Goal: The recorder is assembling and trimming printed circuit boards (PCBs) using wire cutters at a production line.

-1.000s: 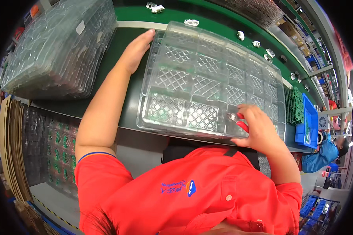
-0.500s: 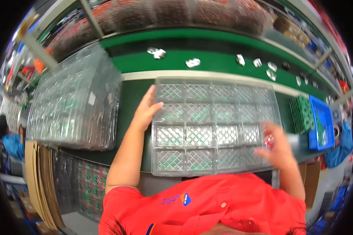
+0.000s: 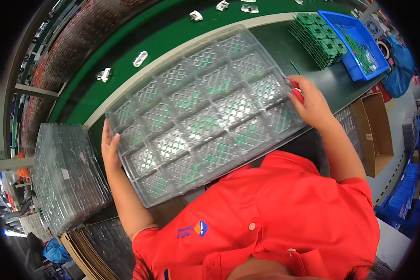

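Note:
A wide, clear plastic tray [image 3: 228, 108] with several square compartments lies slantwise in front of me, green showing through its crosshatched bottoms. My left hand [image 3: 110, 150] grips its left edge, thumb on the rim and fingers along the side. At the right edge, my right hand [image 3: 312, 103] is closed around a small red-handled tool [image 3: 297, 95] with a dark metal tip; its exact kind is mostly hidden by the fingers. That hand is against or just beside the tray's rim; I cannot tell which.
Clear trays [image 3: 65, 172] are stacked at the left. Green circuit-board panels [image 3: 318, 39] stand at the far right beside a blue bin [image 3: 355, 46] holding green strips. White parts [image 3: 140, 58] lie on the green belt [image 3: 165, 35] beyond. An open cardboard box [image 3: 375, 133] stands low at right.
The view has turned to the right, and the tray now appears slanted. My right hand has moved from over the tray's right compartments to its right edge. The left hand stays at the left edge.

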